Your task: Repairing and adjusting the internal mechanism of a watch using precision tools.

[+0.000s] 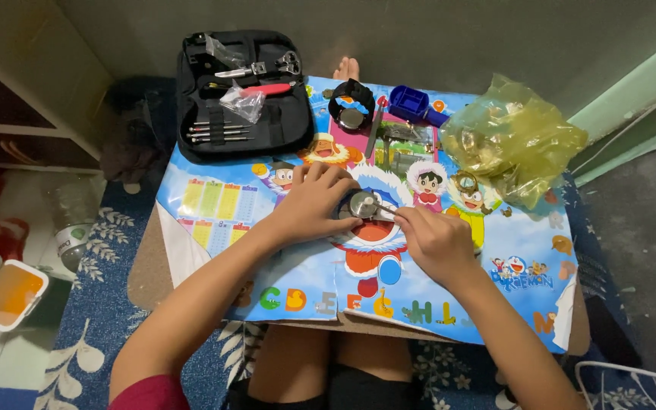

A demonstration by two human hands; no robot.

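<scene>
A round silver watch case (362, 204) lies on a colourful cartoon mat (267, 258) over a small table. My left hand (311, 203) presses on the case from the left, fingers curled around its edge. My right hand (432, 238) pinches a thin metal tool (383, 206) whose tip touches the case from the right.
An open black tool case (290, 125) with screwdrivers, pliers and small bags sits at the back left. A black wristwatch (351, 105), a blue plastic holder (408, 102) and a yellow plastic bag (512, 137) lie along the back. A plastic bottle (72, 220) and a white tub (7, 292) are on the floor, left.
</scene>
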